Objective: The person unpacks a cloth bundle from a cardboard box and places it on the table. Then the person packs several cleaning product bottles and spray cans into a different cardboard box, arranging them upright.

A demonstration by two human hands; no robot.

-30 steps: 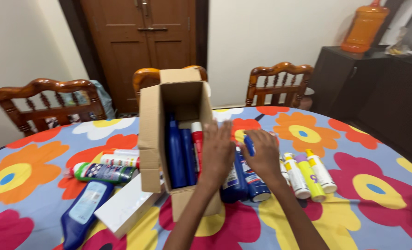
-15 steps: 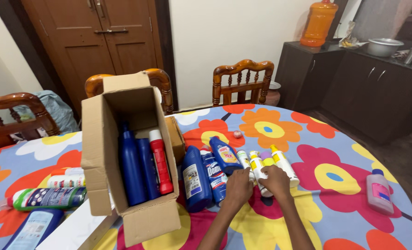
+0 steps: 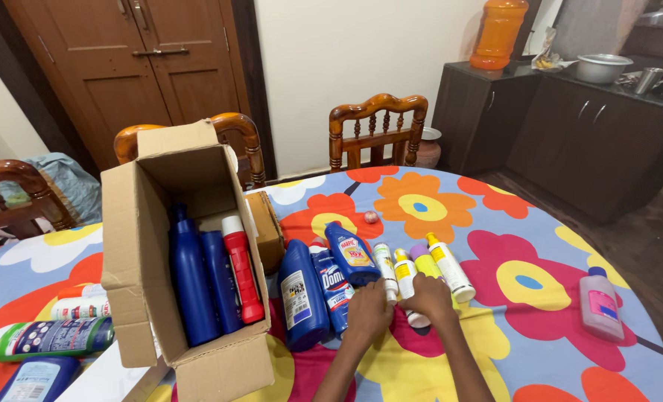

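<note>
The room has cream walls (image 3: 361, 67) and a brown wooden double door (image 3: 134, 63) with a metal latch at the back left. Three carved wooden chairs stand behind a round table (image 3: 540, 246) that is covered with a cloth of big red, orange and yellow flowers on pale blue. On the right stands a dark brown cabinet (image 3: 570, 141); on its top are an orange water jar (image 3: 497, 33) and a steel bowl (image 3: 602, 67). The floor (image 3: 652, 246) beside the cabinet is dark brown. A blue-grey cloth (image 3: 63, 182) hangs by the left chair (image 3: 11, 193). The light is soft and even.
</note>
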